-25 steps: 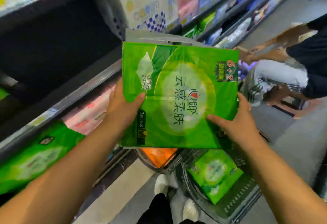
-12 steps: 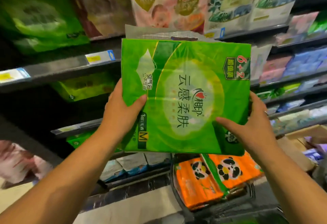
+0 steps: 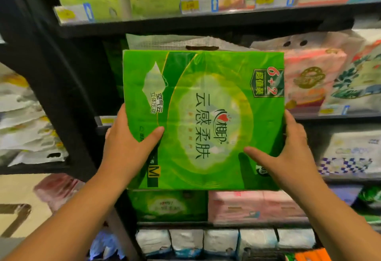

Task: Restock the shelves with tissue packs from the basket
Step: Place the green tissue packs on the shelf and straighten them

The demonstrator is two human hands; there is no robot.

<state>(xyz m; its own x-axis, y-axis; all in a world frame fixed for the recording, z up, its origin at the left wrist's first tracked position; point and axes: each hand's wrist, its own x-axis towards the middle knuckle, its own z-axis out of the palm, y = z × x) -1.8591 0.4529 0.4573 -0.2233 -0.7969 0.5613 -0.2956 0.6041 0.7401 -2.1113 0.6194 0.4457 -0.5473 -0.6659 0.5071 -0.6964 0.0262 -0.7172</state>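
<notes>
Both hands grip one green tissue pack [image 3: 206, 116] upright before the shelves [image 3: 185, 23]: left hand [image 3: 127, 149] and right hand [image 3: 288, 157] at its sides, thumbs across the front. Shelves hold green, pink and white packs.

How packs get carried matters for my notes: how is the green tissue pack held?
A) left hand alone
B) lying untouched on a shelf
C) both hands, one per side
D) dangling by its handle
C: the left hand grips one side of the green tissue pack, the right hand the other.
</notes>
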